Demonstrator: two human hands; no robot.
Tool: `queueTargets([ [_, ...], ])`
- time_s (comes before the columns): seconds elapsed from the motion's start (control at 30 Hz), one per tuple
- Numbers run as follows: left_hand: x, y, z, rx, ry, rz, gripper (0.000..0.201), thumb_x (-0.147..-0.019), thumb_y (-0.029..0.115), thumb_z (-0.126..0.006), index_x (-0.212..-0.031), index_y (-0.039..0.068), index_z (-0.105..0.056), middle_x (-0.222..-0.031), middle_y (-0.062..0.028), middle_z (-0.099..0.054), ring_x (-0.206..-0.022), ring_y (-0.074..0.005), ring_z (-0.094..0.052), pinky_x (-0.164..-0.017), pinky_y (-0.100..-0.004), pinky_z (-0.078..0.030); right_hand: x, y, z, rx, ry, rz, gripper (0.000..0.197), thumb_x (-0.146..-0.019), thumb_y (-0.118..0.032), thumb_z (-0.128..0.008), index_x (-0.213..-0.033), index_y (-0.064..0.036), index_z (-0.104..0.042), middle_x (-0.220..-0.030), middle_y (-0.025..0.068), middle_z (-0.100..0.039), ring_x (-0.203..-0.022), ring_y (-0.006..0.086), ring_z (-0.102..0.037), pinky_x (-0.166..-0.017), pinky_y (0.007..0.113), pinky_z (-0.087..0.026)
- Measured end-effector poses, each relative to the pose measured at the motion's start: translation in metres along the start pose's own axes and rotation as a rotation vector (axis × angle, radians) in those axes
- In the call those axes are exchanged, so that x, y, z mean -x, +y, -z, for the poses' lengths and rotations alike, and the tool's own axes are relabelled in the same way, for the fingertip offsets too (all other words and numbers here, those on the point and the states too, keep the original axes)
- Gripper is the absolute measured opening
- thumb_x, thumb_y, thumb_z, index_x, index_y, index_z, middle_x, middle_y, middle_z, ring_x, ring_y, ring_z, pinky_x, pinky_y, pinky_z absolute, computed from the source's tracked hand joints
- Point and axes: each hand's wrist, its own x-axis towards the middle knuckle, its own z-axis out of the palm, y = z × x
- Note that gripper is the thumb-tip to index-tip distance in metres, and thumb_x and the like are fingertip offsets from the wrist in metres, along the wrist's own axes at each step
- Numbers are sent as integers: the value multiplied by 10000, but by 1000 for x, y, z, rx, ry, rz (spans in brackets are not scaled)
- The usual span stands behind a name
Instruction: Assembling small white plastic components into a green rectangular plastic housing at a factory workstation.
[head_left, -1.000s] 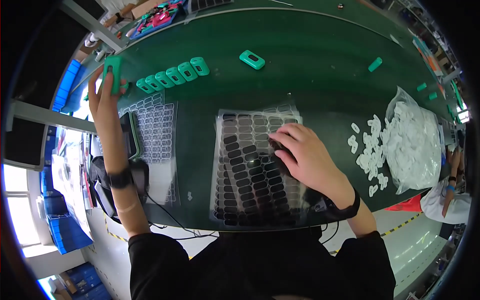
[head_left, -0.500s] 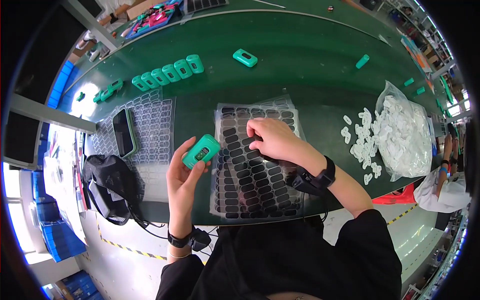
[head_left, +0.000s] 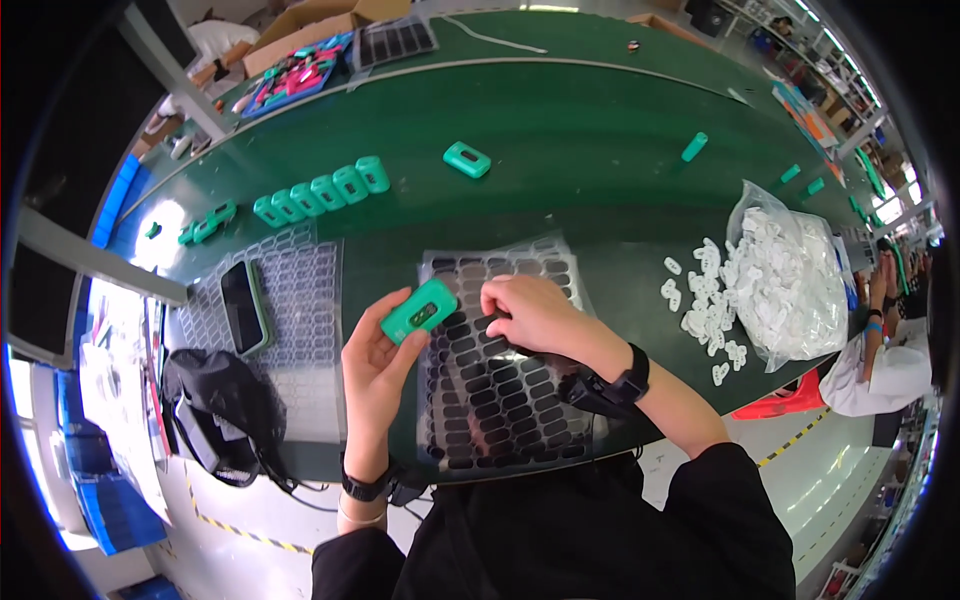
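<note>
In my left hand (head_left: 378, 360) is a small green plastic casing (head_left: 418, 310) with rounded ends, gripped between thumb and fingers. A dark oval recess shows on its upward face. My right hand (head_left: 535, 312) is just to the right of it, thumb and forefinger pinched together over sheets of black oval stickers (head_left: 515, 405). Whatever is between those fingertips is too hidden to make out. The stacked sticker sheets lie on the green table in front of me, partly covered by my right hand and wrist.
Green casings (head_left: 325, 192) stand in a row at far left; another casing (head_left: 467, 159) lies alone beyond. A phone (head_left: 243, 305) rests on clear sheets (head_left: 305, 345), near a black mesh bag (head_left: 215, 400). White plastic parts (head_left: 707, 315) spill beside a clear bag (head_left: 790, 280) on the right.
My left hand has moved the green casing rightward and slightly away, closer to my right fingers, and tilted it. My right hand stays pinched over the sheets. The whole view has shifted.
</note>
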Motion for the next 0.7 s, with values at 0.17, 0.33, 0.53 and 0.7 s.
queueTargets([
  [0.17,5,4,5,-9,54,-59,442,-845,-73,-580,-1265,-13,-458,-1093,-111,-588,-988,-149,-595,-791,-251,-512,-4,5,-10,-56,-58,-22,149,-737,-152,-672,-762,-69,-551,-754,60,-584,-723,266,-584,-614,394,-438],
  [0.33,2,13,10,-31,85,-95,417,-846,-62,-580,-1245,-17,-470,-1063,-110,-595,-958,-144,-604,-744,-240,-507,15,-14,-3,-129,-30,-64,158,-755,-121,-675,-829,-50,-555,-857,83,-594,-820,286,-594,-685,404,-466],
  [0.53,-20,15,0,-56,-7,-149,403,-852,-58,-577,-1240,-21,-474,-1066,-114,-592,-944,-148,-607,-753,-241,-506,7,-10,0,22,-102,-18,253,-685,-147,-733,-840,-49,-560,-836,88,-596,-830,294,-598,-675,411,-456],
  [0.7,-30,-5,-2,-36,13,-145,390,-860,-56,-575,-1236,-17,-479,-1060,-108,-591,-935,-133,-600,-761,-238,-503,-10,1,5,-71,-193,-72,172,-638,-169,-744,-720,-74,-627,-704,73,-636,-727,269,-624,-627,389,-470],
])
